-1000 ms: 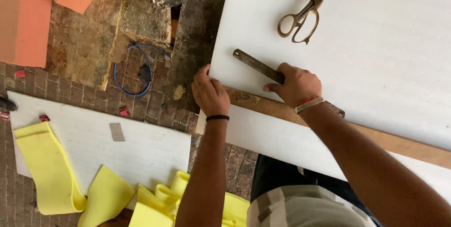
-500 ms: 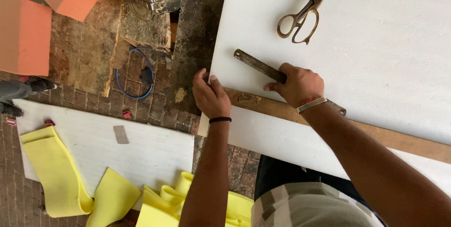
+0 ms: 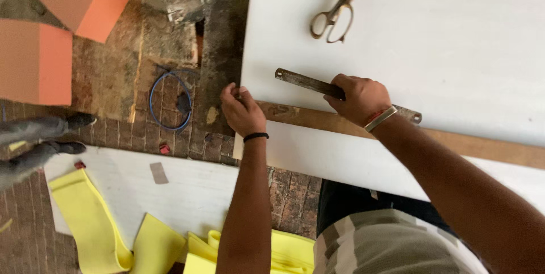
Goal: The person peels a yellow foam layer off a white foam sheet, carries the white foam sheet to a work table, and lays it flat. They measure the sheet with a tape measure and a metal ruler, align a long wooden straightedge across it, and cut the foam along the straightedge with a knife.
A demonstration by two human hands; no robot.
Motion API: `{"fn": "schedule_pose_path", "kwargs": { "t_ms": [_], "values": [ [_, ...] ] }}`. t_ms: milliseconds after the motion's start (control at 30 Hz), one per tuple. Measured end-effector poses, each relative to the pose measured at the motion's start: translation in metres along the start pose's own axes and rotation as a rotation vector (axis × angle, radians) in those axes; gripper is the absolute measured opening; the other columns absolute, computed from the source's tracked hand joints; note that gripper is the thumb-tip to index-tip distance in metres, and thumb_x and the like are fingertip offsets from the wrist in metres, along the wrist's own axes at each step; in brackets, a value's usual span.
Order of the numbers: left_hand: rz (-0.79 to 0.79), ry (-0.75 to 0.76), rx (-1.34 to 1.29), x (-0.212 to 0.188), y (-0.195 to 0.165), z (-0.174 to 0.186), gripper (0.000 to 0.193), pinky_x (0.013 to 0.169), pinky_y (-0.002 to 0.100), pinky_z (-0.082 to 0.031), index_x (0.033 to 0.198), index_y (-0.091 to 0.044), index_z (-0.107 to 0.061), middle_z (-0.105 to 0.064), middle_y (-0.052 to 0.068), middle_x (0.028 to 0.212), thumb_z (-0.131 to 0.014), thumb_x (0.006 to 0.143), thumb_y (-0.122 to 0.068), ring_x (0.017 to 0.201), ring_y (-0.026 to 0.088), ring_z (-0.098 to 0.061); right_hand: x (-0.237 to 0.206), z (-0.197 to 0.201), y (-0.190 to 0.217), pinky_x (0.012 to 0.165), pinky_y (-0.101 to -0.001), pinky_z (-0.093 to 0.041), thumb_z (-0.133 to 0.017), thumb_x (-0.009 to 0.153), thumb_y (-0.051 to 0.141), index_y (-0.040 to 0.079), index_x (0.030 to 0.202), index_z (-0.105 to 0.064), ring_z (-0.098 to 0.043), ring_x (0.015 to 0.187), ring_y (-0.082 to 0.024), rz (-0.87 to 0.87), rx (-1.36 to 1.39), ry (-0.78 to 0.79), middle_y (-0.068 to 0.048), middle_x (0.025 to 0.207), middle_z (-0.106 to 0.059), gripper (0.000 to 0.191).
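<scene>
Head view, the only one we had. We saw the left hand [image 3: 243, 110] at the left edge of the large white sheet [image 3: 454, 41], fingers bunched together and pinching that edge right by the end of the long wooden straightedge [image 3: 482, 144]. A black band sat on the left wrist. The right hand [image 3: 359, 99] was closed around a flat metal ruler [image 3: 304, 81], gripping it near its middle; the ruler lay on the sheet, angled from upper left down to the right, its far-left end sticking out free and its right end touching the straightedge beyond the wrist. The straightedge ran across the sheet from the left hand off toward the right side. Far up on the sheet, well apart from both hands, lay a pair of metal scissors [image 3: 335, 13], handles toward us. The sheet itself covered the right half of the scene, over the brick floor [image 3: 176, 138].

Left of the sheet we noted a dark plank [image 3: 224, 41], a loop of blue wire [image 3: 170, 101] on the bricks, and orange foam blocks [image 3: 57, 36] at far left. Near left lay a second white sheet [image 3: 187, 194] with yellow foam strips [image 3: 91, 223] on and beside it. Another person's dark shoes [image 3: 57, 132] stood at the left edge.
</scene>
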State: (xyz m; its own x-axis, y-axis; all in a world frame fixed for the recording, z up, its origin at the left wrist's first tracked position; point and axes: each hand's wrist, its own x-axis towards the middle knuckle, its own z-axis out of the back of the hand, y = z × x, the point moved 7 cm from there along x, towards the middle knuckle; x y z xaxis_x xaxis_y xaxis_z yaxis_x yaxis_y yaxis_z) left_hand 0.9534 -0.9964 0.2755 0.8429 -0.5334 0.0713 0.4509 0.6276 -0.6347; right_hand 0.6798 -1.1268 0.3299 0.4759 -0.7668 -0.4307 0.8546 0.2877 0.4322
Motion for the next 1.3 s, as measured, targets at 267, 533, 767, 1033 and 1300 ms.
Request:
{"fn": "schedule_pose_path", "kwargs": {
  "t_ms": [267, 533, 767, 1033, 1300],
  "values": [
    [-0.358, 0.037, -0.047, -0.080, -0.100, 0.022, 0.036, 0.080, 0.039, -0.054, 0.129, -0.008, -0.055, -0.062, 0.015, 0.126, -0.070, 0.097, 0.002, 0.114, 0.031, -0.059, -0.212, 0.072, -0.220, 0.061, -0.0376, -0.058, -0.076, 0.093, 0.033, 0.013, 0.100, -0.073, -0.071, 0.068, -0.024, -0.224, 0.091, -0.483, -0.006, 0.083, -0.074, 0.021],
    [-0.922, 0.626, -0.329, -0.297, -0.319, -0.097, 0.036, 0.093, 0.042, -0.055, 0.120, -0.014, -0.063, -0.062, 0.012, 0.134, -0.072, 0.088, -0.001, 0.120, 0.032, -0.065, -0.379, 0.096, -0.461, 0.084, -0.0386, -0.060, -0.080, 0.098, 0.030, 0.006, 0.113, -0.073, -0.073, 0.094, -0.026, -0.561, -0.112, -0.609, -0.013, 0.108, -0.075, 0.030],
    [-0.899, 0.994, 0.190, -0.416, -0.435, -0.211, 0.109, 0.117, 0.059, -0.029, 0.152, -0.025, -0.036, -0.019, 0.019, 0.164, -0.096, 0.063, -0.044, 0.149, 0.038, -0.025, -0.372, 0.087, -0.550, 0.080, -0.0376, -0.060, -0.078, 0.095, 0.033, 0.004, 0.128, -0.070, -0.074, 0.090, -0.023, -0.523, 0.225, -0.415, -0.014, 0.105, -0.076, 0.044],
    [-0.798, 1.055, 0.816, -0.448, -0.445, -0.242, 0.157, 0.118, 0.076, -0.015, 0.163, -0.026, 0.001, 0.010, 0.025, 0.169, -0.099, 0.048, -0.062, 0.157, 0.045, 0.003, -0.353, 0.090, -0.536, 0.070, -0.0349, -0.062, -0.080, 0.095, 0.030, 0.008, 0.118, -0.075, -0.074, 0.077, -0.019, -0.286, 0.186, -0.477, -0.009, 0.096, -0.077, 0.033],
    [-0.743, 0.981, 0.850, -0.447, -0.443, -0.253, 0.151, 0.118, 0.074, -0.020, 0.163, -0.029, -0.005, 0.006, 0.023, 0.169, -0.101, 0.049, -0.052, 0.156, 0.045, 0.000, -0.352, 0.094, -0.526, 0.067, -0.0342, -0.060, -0.083, 0.090, 0.026, 0.007, 0.120, -0.074, -0.074, 0.078, -0.019, -0.283, 0.315, -0.572, -0.010, 0.094, -0.076, 0.037]
  ]
}}
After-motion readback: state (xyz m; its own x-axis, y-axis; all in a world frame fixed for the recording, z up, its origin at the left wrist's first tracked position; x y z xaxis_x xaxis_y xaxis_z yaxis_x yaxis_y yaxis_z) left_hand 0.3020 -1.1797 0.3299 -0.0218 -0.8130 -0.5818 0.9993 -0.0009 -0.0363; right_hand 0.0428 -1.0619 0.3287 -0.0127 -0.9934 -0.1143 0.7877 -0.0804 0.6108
